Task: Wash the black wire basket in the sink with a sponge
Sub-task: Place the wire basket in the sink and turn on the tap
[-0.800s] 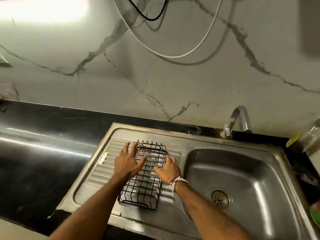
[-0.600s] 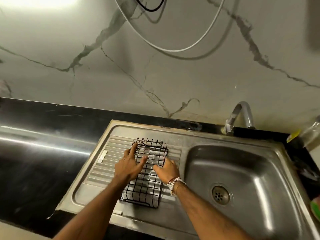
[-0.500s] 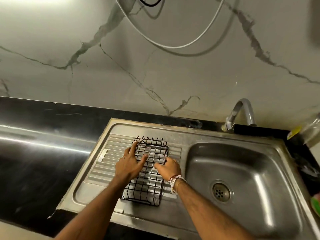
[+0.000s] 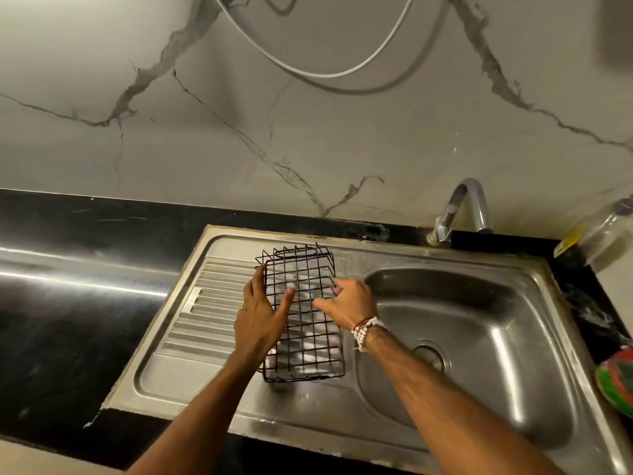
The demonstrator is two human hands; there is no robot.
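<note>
**Black wire basket held over the drainboard**

Black wire forms the basket, which is in the head view at the middle of the picture, over the ribbed drainboard of the steel sink. Its near end is low at the drainboard and its far end looks raised, so it stands tilted. The left hand holds the left side, the thumb lying across the mesh and the other fingers curled on the left edge. The right hand grips the right edge, its fingers closed on the wire. A beaded bracelet is on the right wrist. The basin with its drain is just to the right of the basket. The tap stands behind the basin, at the marble wall. The black desk extends to the left. A green and red thing, too blurred to name, lies at the right edge.
</note>
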